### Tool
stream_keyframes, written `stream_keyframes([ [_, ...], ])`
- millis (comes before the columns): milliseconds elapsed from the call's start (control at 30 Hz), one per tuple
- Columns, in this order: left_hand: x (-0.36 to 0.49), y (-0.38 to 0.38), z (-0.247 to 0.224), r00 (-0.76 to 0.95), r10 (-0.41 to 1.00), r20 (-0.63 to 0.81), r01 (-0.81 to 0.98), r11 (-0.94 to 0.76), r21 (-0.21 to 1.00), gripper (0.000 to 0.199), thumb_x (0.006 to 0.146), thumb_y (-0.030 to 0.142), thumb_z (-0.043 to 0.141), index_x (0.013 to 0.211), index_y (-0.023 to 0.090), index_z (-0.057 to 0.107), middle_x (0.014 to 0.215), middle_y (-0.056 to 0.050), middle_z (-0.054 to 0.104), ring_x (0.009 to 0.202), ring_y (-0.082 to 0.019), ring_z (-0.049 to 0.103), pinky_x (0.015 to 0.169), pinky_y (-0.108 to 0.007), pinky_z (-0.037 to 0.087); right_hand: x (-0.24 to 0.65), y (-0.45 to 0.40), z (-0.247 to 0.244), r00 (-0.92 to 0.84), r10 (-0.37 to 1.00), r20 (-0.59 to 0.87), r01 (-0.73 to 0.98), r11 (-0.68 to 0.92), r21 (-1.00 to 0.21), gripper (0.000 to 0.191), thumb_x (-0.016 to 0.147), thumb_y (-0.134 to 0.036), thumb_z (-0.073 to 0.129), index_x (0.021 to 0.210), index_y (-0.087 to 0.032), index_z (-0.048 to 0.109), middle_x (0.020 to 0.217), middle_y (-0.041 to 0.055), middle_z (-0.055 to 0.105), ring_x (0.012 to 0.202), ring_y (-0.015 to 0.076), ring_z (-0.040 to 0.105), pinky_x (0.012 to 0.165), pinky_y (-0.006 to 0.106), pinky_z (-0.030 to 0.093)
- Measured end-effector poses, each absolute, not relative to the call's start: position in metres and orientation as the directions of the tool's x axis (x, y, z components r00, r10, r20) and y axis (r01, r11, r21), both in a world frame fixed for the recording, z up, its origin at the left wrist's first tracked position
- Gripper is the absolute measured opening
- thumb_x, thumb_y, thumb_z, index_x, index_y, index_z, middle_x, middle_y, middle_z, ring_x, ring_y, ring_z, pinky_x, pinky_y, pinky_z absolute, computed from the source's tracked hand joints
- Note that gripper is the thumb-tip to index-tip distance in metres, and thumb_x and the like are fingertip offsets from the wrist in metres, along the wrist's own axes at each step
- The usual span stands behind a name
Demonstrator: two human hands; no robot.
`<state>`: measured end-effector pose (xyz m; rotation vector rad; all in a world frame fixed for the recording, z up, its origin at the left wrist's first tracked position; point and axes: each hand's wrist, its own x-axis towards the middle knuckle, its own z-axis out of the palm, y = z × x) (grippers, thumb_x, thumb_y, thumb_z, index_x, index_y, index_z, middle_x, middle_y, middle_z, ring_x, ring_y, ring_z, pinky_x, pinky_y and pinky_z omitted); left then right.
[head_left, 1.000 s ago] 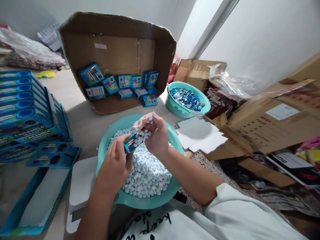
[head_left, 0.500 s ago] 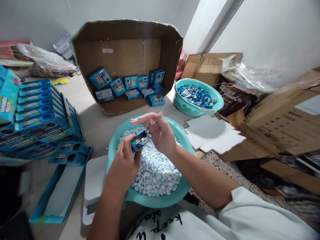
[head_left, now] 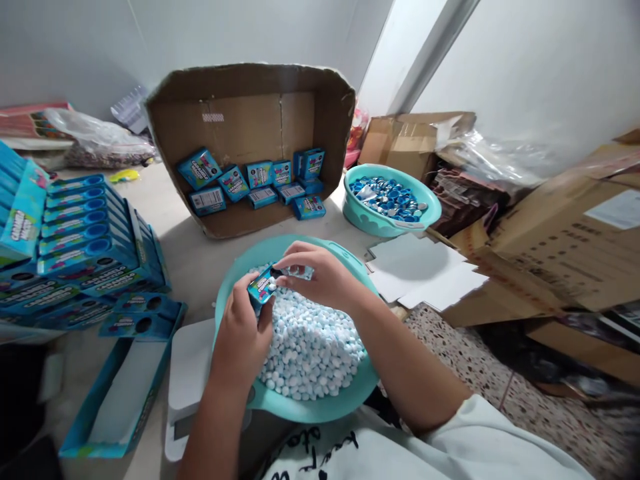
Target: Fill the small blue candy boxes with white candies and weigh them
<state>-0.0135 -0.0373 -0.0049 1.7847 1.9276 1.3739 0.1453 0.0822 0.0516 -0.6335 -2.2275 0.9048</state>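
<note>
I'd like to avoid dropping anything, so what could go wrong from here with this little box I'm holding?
A white candy sits at the edge of the small blue box, by the fingers of your right hand; it could slip off, probably into the turquoise bowl below. Your left hand might also crease the box if it squeezes too hard.
</note>
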Motion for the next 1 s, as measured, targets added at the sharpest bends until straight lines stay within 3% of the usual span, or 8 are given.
stream_keyframes([
  [167,-0.014,-0.037,-0.004,-0.266,0.872,0.412,0.692,-0.125,0.711,0.037,0.098,0.031,0.057,0.133,0.021,0.05,0.124,-0.015,0.067,0.118,-0.028,0.068,0.096,-0.039,0.058,0.14,0.077,0.05,-0.653,0.642,0.401,0.182,0.648,-0.74,0.026,0.094,-0.043,0.066,0.083,-0.023,0.077,0.089,0.0063,0.068,0.075,0.015,0.064,0.07,0.029,0.052],
  [267,-0.014,-0.038,-0.002,-0.263,0.878,0.4,0.686,-0.121,0.717,0.036,0.097,0.03,0.058,0.131,0.022,0.051,0.125,-0.015,0.067,0.119,-0.029,0.067,0.097,-0.041,0.058,0.139,0.074,0.051,-0.67,0.65,0.359,0.168,0.603,-0.78,0.026,0.095,-0.042,0.064,0.084,-0.022,0.076,0.088,0.0061,0.069,0.074,0.0151,0.063,0.07,0.029,0.052],
  [433,-0.015,-0.038,0.0,-0.3,0.88,0.367,0.666,-0.082,0.742,0.038,0.096,0.033,0.06,0.13,0.02,0.052,0.123,-0.016,0.067,0.115,-0.03,0.069,0.092,-0.041,0.059,0.137,0.072,0.05,-0.648,0.634,0.422,0.077,0.606,-0.792,0.024,0.088,-0.044,0.074,0.09,-0.02,0.077,0.092,0.0068,0.068,0.078,0.0156,0.064,0.075,0.03,0.055],
  [733,-0.015,-0.039,-0.004,-0.301,0.877,0.374,0.676,-0.08,0.732,0.04,0.095,0.029,0.062,0.133,0.023,0.052,0.124,-0.014,0.067,0.116,-0.028,0.068,0.093,-0.038,0.059,0.136,0.082,0.036,-0.556,0.73,0.397,0.179,0.572,-0.801,0.032,0.088,-0.05,0.073,0.081,-0.019,0.074,0.089,0.0049,0.064,0.072,0.0116,0.059,0.07,0.027,0.052],
  [900,-0.015,-0.039,-0.003,-0.317,0.871,0.376,0.648,-0.09,0.756,0.039,0.094,0.031,0.062,0.131,0.022,0.053,0.121,-0.014,0.068,0.113,-0.028,0.069,0.092,-0.038,0.059,0.136,0.083,0.039,-0.626,0.747,0.224,0.228,0.45,-0.863,0.051,0.088,-0.065,0.068,0.076,-0.016,0.076,0.091,0.0063,0.062,0.076,0.0118,0.058,0.067,0.025,0.048],
  [1000,-0.013,-0.037,-0.003,-0.382,0.848,0.368,0.601,-0.075,0.796,0.04,0.092,0.034,0.065,0.128,0.02,0.054,0.114,-0.012,0.069,0.101,-0.025,0.072,0.082,-0.033,0.059,0.136,0.086,0.039,-0.627,0.768,0.133,0.11,0.256,-0.96,0.057,0.091,-0.072,0.059,0.094,-0.019,0.077,0.099,0.0073,0.064,0.084,0.0147,0.062,0.071,0.026,0.051],
])
